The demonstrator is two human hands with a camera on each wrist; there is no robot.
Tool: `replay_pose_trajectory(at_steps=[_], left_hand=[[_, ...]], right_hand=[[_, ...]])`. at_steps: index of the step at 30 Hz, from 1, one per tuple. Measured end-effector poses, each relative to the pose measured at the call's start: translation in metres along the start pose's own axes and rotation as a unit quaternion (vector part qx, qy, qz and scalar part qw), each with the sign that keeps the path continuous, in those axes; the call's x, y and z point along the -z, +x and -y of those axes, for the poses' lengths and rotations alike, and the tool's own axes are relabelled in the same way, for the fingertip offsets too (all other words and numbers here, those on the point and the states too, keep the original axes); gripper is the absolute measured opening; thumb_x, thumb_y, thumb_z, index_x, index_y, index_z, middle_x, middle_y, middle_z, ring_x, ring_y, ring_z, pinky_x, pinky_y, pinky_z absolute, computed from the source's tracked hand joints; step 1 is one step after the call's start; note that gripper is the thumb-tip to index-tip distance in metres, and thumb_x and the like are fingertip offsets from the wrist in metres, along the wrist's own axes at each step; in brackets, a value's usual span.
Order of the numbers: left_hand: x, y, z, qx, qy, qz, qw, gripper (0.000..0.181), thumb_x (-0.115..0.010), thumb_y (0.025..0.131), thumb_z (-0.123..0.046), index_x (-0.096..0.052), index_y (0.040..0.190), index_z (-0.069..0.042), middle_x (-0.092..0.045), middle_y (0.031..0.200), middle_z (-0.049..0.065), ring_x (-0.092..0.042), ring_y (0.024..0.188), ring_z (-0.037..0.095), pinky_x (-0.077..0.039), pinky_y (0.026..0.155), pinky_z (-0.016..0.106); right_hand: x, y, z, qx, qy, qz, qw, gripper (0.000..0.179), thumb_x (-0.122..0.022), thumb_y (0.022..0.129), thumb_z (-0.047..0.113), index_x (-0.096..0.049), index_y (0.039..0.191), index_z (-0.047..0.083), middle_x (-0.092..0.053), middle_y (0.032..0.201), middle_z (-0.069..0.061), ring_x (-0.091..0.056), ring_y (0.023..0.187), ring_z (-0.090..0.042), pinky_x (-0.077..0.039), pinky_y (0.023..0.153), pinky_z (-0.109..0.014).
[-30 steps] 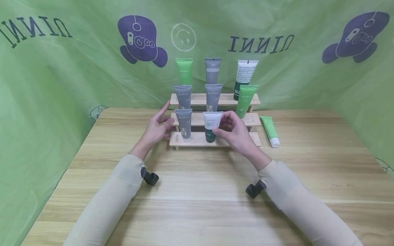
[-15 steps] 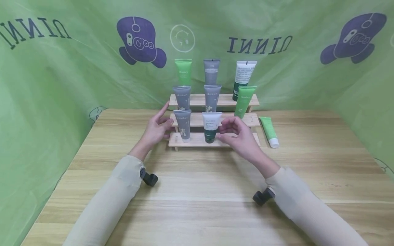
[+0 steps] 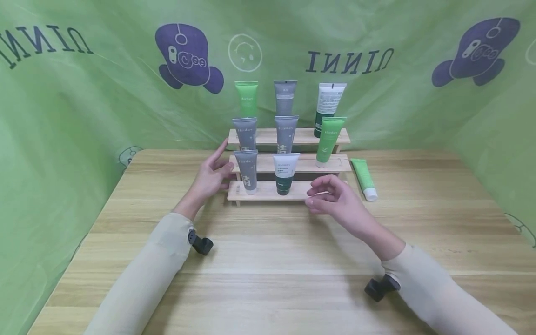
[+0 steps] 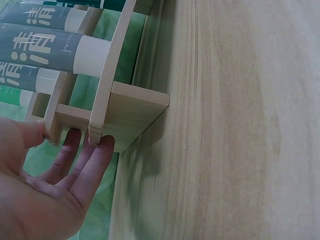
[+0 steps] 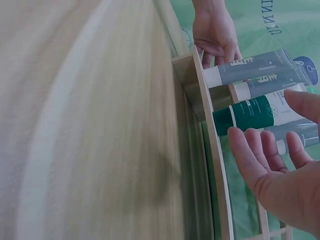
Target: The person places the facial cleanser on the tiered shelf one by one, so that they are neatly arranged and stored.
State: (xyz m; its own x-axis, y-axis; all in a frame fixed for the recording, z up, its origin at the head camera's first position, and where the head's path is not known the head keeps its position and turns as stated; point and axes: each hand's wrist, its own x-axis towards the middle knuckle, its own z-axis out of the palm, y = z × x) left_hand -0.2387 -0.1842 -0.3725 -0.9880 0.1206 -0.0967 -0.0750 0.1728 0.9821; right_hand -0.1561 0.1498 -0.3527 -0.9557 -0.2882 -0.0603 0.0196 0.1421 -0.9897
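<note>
A three-tier wooden display stand (image 3: 293, 191) bears upright squeeze tubes. My left hand (image 3: 208, 179) holds its left end, thumb at the middle shelf and fingertips at the shelf ends in the left wrist view. A white and dark green tube (image 3: 284, 174) stands on the bottom shelf, right of a grey tube (image 3: 248, 172). To the right of the white and green tube is my right hand (image 3: 335, 200), apart from it, fingers loosely bent and holding nothing. Two grey tubes and a green tube (image 3: 330, 141) stand on the middle shelf.
On the top shelf are a green tube (image 3: 247, 99), a grey tube (image 3: 285, 97) and a white and dark green tube (image 3: 328, 109). Another green tube (image 3: 364, 179) lies on the wooden table (image 3: 276, 279) right of the stand. A green cloth (image 3: 109, 107) hangs behind.
My right hand has let go of the white and green tube and drawn back to the right and toward me. The tube stays upright on the bottom shelf. My left hand keeps its place.
</note>
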Motion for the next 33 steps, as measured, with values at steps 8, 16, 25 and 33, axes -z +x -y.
replay_pose_trajectory(at_steps=[8,16,25,33], left_hand=[[0.0,-0.001,0.0,0.005,0.001,-0.002,1.0,0.072,-0.055,0.103,-0.012,-0.024,0.155,-0.051,-0.043,0.149,0.025,-0.06,0.116,0.04,-0.062,0.082,0.045],[0.0,0.0,-0.001,0.001,0.007,-0.005,1.0,0.072,-0.056,0.103,-0.014,-0.023,0.156,-0.049,-0.041,0.151,0.025,-0.06,0.117,0.039,-0.061,0.083,0.047],[0.001,-0.001,-0.001,0.004,-0.003,-0.004,1.0,0.072,-0.054,0.104,-0.012,-0.023,0.156,-0.05,-0.042,0.149,0.026,-0.061,0.116,0.04,-0.061,0.084,0.048],[0.0,-0.001,-0.001,0.006,-0.005,0.001,1.0,0.072,-0.054,0.104,-0.012,-0.023,0.156,-0.051,-0.043,0.149,0.026,-0.061,0.115,0.041,-0.061,0.085,0.048]], right_hand=[[0.014,-0.027,-0.006,-0.019,0.019,0.008,0.9996,0.047,-0.067,0.092,-0.001,-0.042,0.129,-0.014,-0.055,0.121,-0.03,-0.068,0.102,-0.026,-0.06,0.088,-0.044],[0.042,-0.047,-0.017,-0.018,0.0,0.037,0.9992,0.049,-0.069,0.094,0.005,-0.042,0.13,-0.012,-0.052,0.123,-0.034,-0.067,0.103,-0.036,-0.06,0.086,-0.046],[0.084,-0.062,-0.024,-0.067,-0.034,0.031,0.9967,0.052,-0.07,0.094,0.011,-0.042,0.133,-0.01,-0.061,0.118,-0.028,-0.069,0.102,-0.034,-0.06,0.086,-0.049],[0.121,-0.069,-0.036,-0.081,-0.046,0.03,0.9952,0.046,-0.063,0.099,0.009,-0.042,0.133,-0.012,-0.064,0.117,-0.022,-0.068,0.103,-0.029,-0.06,0.086,-0.048]])
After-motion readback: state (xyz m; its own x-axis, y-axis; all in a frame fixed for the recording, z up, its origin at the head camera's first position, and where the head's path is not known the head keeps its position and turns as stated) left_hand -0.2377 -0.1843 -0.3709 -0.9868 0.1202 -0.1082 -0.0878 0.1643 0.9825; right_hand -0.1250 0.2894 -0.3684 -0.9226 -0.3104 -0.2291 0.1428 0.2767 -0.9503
